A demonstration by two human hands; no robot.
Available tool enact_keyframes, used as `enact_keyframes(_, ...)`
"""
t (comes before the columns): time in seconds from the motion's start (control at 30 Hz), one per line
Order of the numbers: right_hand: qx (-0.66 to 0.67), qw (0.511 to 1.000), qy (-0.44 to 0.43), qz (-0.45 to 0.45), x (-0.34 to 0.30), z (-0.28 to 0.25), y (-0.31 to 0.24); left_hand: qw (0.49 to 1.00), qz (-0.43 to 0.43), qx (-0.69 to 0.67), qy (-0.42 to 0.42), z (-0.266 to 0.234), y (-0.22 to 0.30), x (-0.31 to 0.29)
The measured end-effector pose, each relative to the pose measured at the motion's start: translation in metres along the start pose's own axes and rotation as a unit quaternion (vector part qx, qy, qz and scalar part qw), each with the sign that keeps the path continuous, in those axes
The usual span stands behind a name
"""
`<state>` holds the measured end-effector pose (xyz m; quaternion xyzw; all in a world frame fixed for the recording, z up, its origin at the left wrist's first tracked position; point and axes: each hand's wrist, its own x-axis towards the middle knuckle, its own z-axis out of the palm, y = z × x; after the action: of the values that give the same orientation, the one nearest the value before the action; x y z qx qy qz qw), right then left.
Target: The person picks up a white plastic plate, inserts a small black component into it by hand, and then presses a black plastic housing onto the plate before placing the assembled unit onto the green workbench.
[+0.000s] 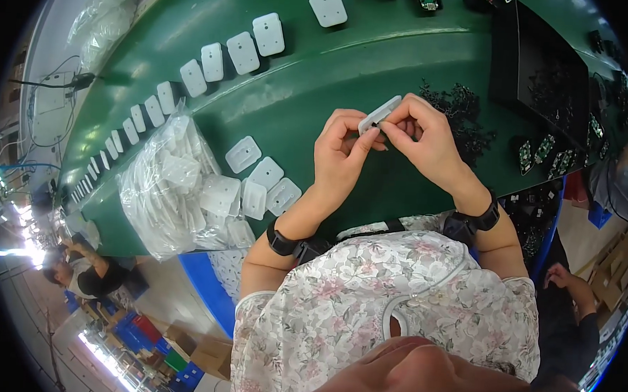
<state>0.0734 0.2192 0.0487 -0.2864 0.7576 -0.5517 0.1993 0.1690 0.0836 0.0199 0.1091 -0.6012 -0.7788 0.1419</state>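
Above the green table my left hand (339, 155) grips a white plastic housing half (379, 114) by its lower end, thumb and fingers closed round it. The housing is tilted, its edge turned toward me. At its near side my right hand (425, 139) pinches a small black part (374, 124) between thumb and forefinger, against the housing. Much of that part is hidden by the fingertips. Right of my hands lies a loose pile of small black parts (460, 118). Several loose white housing halves (265, 172) lie left of my left hand.
A clear plastic bag of white housings (169, 188) stands at the left. Beyond it, a curved row of white housings (212, 61) runs along the table (313, 79). A black bin (541, 66) and green circuit boards (544, 148) are at the right, near another person's hand (572, 284).
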Motion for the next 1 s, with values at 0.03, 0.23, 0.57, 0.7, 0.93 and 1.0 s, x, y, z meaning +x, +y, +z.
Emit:
enact_keyframes(0.03,0.017,1.000,0.002,0.009,-0.001,0.003,0.001,1.000,0.013,0.018,0.007,0.000,-0.001,0.000)
enact_keyframes(0.23,-0.069,0.993,0.050,-0.085,-0.001,-0.006,-0.003,0.999,-0.022,-0.009,0.033,-0.003,0.003,-0.001)
enact_keyframes(0.57,-0.045,0.997,-0.062,0.017,0.005,-0.007,-0.006,0.999,-0.044,0.010,-0.007,-0.008,0.006,-0.005)
enact_keyframes(0.7,-0.023,0.996,-0.069,0.057,0.007,-0.004,-0.005,0.996,-0.088,-0.012,-0.025,-0.015,0.008,-0.004)
enact_keyframes(0.93,0.010,0.992,-0.117,0.049,0.038,-0.009,0.001,0.992,-0.103,-0.019,0.069,-0.032,0.006,0.012)
enact_keyframes(1.0,-0.117,0.990,-0.028,-0.071,0.073,-0.019,0.004,0.981,-0.130,0.078,0.120,-0.041,0.005,0.019)
